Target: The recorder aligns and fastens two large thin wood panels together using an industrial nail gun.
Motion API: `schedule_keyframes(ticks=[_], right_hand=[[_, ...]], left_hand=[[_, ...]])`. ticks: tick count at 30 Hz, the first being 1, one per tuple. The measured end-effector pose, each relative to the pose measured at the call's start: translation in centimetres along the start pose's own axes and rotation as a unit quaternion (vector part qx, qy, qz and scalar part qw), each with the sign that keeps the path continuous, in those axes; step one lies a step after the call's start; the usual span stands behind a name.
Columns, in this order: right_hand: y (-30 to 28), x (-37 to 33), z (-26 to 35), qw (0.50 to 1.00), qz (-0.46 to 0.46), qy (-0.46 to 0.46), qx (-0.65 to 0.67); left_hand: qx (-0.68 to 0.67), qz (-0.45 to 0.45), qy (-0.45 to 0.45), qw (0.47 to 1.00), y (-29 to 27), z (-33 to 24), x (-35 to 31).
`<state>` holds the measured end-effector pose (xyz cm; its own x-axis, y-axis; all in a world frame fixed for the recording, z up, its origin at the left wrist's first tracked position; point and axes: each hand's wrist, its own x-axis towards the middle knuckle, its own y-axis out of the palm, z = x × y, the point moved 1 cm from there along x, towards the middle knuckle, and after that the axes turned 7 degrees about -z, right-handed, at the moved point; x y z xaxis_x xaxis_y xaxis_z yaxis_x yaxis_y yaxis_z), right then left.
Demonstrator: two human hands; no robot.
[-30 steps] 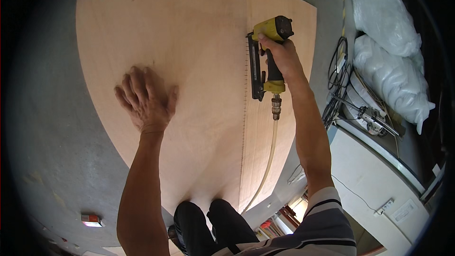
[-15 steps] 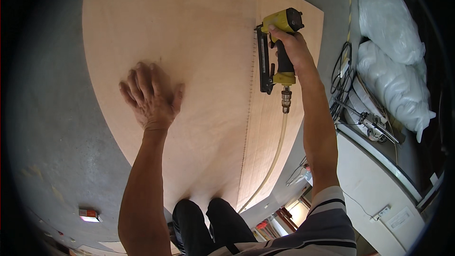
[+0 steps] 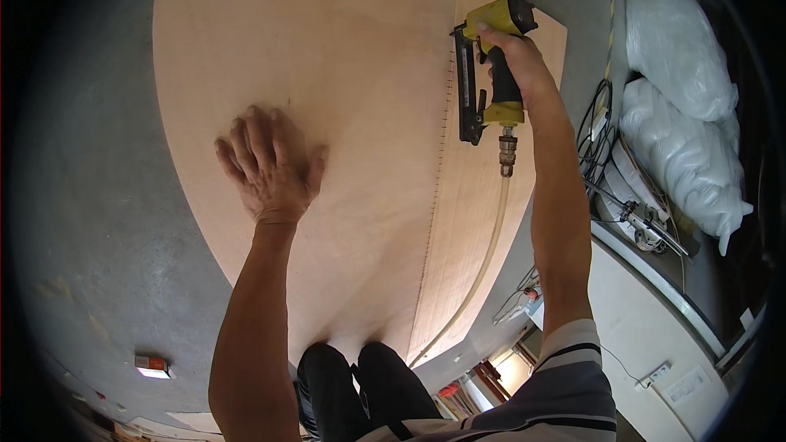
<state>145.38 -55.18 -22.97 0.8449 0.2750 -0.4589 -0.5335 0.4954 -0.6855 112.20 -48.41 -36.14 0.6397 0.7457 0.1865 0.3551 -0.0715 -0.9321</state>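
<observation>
My right hand (image 3: 521, 65) grips a yellow and black pneumatic stapler (image 3: 491, 65) by its handle, thumb along the top of the body. The tool's nose meets the seam where two pieces of plywood join. A row of staples (image 3: 438, 165) runs down that seam toward me. From the metal coupling at the handle's base, a pale air hose (image 3: 485, 270) trails toward my legs. My left hand (image 3: 277, 168) rests flat on the large plywood sheet (image 3: 360, 57), fingers spread, holding nothing.
Grey floor (image 3: 106, 196) surrounds the plywood. To the right lie white plastic-wrapped bundles (image 3: 679, 57), coiled black cable (image 3: 595, 119), a metal tool (image 3: 651, 225) and a white panel (image 3: 647, 319). A small orange-and-white box (image 3: 153, 367) sits on the floor at lower left.
My right hand has moved the stapler a little farther up the seam, away from me. My left hand stays flat on the plywood. The whole view has shifted slightly.
</observation>
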Motion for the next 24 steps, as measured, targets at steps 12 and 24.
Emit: schedule_keyframes(ticks=[12, 24], right_hand=[[0.2, 0.4, 1.6, 1.000, 0.004, 0.016, -0.007], [0.0, 2.8, 1.2, 1.000, -0.005, -0.004, 0.016]], left_hand=[[-0.004, -0.017, 0.005, 1.000, -0.3, 0.2, 0.7], [0.005, 0.010, -0.003, 1.000, -0.3, -0.1, 0.6]])
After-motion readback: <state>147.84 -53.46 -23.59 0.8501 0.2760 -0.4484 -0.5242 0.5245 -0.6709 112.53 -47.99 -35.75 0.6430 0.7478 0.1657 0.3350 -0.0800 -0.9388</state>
